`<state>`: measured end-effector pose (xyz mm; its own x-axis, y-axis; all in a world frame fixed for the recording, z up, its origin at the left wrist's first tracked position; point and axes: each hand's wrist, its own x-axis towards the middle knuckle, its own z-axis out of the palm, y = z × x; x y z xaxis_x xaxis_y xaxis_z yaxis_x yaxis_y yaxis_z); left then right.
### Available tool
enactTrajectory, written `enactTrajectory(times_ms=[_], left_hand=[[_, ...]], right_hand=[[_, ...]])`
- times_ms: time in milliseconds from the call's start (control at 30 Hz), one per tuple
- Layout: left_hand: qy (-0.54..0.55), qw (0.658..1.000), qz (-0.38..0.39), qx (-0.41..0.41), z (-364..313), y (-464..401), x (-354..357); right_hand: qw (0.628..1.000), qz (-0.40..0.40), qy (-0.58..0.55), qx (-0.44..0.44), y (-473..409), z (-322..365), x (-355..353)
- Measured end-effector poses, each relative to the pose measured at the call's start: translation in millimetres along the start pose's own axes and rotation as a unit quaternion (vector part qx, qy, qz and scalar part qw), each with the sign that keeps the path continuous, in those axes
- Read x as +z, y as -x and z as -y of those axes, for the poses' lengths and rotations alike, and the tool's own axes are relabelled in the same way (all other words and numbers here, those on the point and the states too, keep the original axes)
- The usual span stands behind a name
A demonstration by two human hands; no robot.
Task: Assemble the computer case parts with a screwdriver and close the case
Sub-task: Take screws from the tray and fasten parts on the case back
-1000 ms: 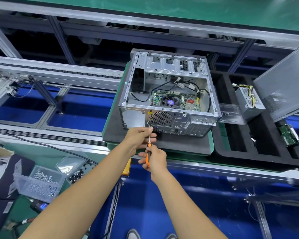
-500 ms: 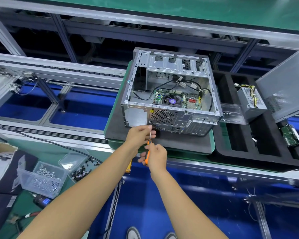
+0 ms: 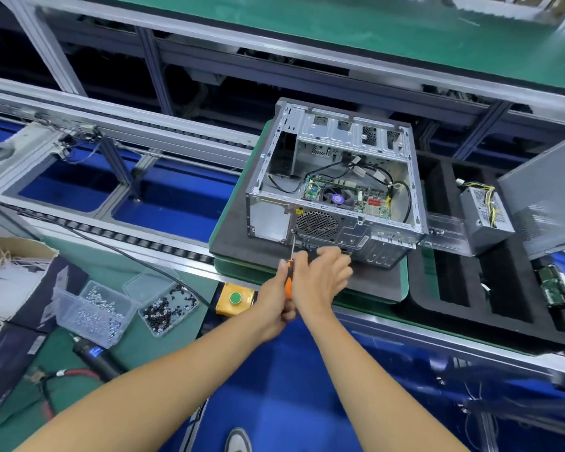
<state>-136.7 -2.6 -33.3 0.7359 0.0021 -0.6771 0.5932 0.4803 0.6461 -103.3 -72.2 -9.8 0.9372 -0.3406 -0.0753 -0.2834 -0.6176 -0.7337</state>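
Driving a rear-panel screw beside the fan grille of the open grey steel computer case [image 3: 336,177] on the black foam pad [image 3: 242,249], left hand [image 3: 274,305] gripping the orange-handled screwdriver [image 3: 288,282], right hand [image 3: 320,278] loosely open, probably steadying; next needing turns until seated.

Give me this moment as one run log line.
left hand: grips screwdriver | tip: at case rear, beside fan grille | right hand: open, beside handle

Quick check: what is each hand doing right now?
Left hand: grips the orange-handled screwdriver.
Right hand: open, fingers spread, holding nothing visible.
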Motion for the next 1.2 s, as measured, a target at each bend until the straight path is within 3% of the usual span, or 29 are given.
enactTrajectory(times_ms=[33,100,167,267,300,367,433,500,567,667,767,833,900,933,967,1000,1033,1067,1100,1133,1167,1200], left_hand=[[0.000,1.000,0.002,0.005,0,-1,1],[-0.017,1.000,-0.012,0.017,-2,-2,0],[-0.064,0.997,-0.040,0.033,-5,-3,-1],[-0.197,0.971,-0.104,0.090,-6,-5,-1],[-0.255,0.950,-0.126,0.128,-3,-6,0],[-0.352,0.903,-0.171,0.178,5,-6,4],[-0.403,0.866,-0.232,0.186,12,-11,7],[-0.418,0.850,-0.262,0.187,15,-16,7],[-0.383,0.865,-0.254,0.202,17,-21,6],[-0.277,0.915,-0.192,0.223,20,-20,8],[-0.087,0.985,-0.103,0.110,7,-20,10],[-0.042,0.996,-0.031,0.076,0,-21,8],[-0.102,0.988,-0.023,0.109,-5,-21,7],[-0.182,0.972,-0.054,0.139,-7,-19,8],[-0.302,0.931,-0.110,0.171,-8,-18,10],[-0.444,0.855,-0.180,0.200,-7,-17,11],[-0.565,0.757,-0.247,0.216,-5,-17,13],[-0.638,0.670,-0.297,0.234,-1,-17,15],[-0.669,0.622,-0.318,0.254,4,-16,17],[-0.665,0.617,-0.324,0.268,7,-15,19],[-0.639,0.644,-0.323,0.269,8,-16,21],[-0.584,0.700,-0.316,0.263,6,-17,21]], right_hand=[[0.993,-0.059,0.020,-0.102,-9,7,-10],[0.938,-0.109,0.124,-0.305,-43,28,-34],[0.875,-0.023,0.263,-0.407,-90,53,-54],[0.822,0.251,0.361,-0.362,-138,86,-64],[0.800,0.304,0.380,-0.351,-146,91,-61],[0.779,0.329,0.388,-0.367,-151,88,-54],[0.790,0.330,0.349,-0.381,-153,77,-47],[0.799,0.326,0.321,-0.390,-155,68,-43],[0.798,0.313,0.318,-0.406,-156,66,-42],[0.792,0.294,0.318,-0.430,-157,65,-42],[0.782,0.283,0.333,-0.443,-159,62,-39],[0.776,0.281,0.350,-0.444,-161,64,-38],[0.776,0.289,0.351,-0.436,-163,67,-37],[0.779,0.295,0.347,-0.430,-165,68,-36],[0.782,0.299,0.343,-0.426,-166,67,-35],[0.784,0.301,0.340,-0.424,-166,67,-34],[0.786,0.302,0.338,-0.421,-166,67,-34],[0.788,0.303,0.335,-0.418,-165,67,-34],[0.790,0.304,0.333,-0.416,-164,67,-34],[0.791,0.303,0.331,-0.416,-163,68,-35],[0.792,0.302,0.330,-0.415,-163,68,-35],[0.793,0.303,0.330,-0.413,-163,68,-36]])
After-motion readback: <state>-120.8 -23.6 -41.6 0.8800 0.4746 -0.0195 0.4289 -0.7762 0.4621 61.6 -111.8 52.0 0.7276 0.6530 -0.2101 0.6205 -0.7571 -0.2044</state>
